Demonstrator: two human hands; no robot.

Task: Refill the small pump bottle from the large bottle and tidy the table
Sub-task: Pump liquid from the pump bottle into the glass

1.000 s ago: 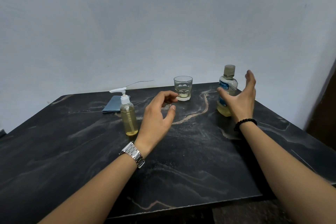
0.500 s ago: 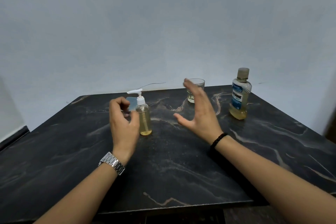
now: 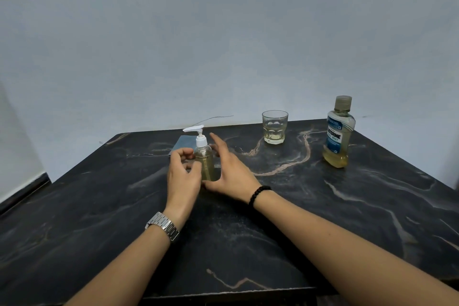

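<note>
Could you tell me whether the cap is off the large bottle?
No, the large bottle stands upright with its cap on, untouched by either hand.

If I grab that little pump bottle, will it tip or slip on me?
The pump bottle is tall and narrow with a long white pump head, so it will probably tip if nudged high. It looks like smooth clear plastic, maybe slippery. It seems fairly full, so likely not very light.

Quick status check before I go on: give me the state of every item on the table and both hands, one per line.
small pump bottle: upright, pump head on, yellow liquid inside.
large bottle: upright, capped, yellow liquid low in it.
glass: upright, a little yellowish liquid at the bottom.
blue cloth: flat behind the pump bottle.
left hand: fingers loosely curled beside the pump bottle, no clear grip.
right hand: open, fingers straight beside it.
</note>
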